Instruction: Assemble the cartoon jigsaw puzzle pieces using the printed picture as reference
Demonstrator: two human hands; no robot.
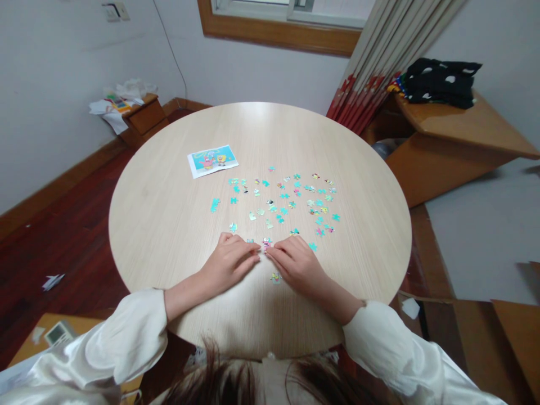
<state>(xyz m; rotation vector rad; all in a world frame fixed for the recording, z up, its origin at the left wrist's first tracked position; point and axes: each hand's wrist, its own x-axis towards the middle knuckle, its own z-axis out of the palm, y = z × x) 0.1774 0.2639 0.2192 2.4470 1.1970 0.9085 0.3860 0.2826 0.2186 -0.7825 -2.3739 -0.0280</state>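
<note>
A small pink jigsaw piece (266, 242) with a face-like print lies between my two hands near the front of the table. My right hand (298, 261) has its thumb and fingers pinched at the lower right edge of this piece. From the other side comes my left hand (233, 260), its fingers curled and thumb close to the index finger, the tips just left of the pink piece. Whether anything tiny sits in the left fingers is hidden. A joined yellow and green bit of puzzle (275, 278) lies below the right fingers. Another piece (250, 241) shows just above the left fingers.
Several loose jigsaw pieces (284, 196), mostly turquoise, are scattered beyond my hands. A picture sheet (214, 160) with cartoon figures lies at the back left of the round table (169, 225). A wooden cabinet (447, 152) with black cloth (441, 81) stands at the right.
</note>
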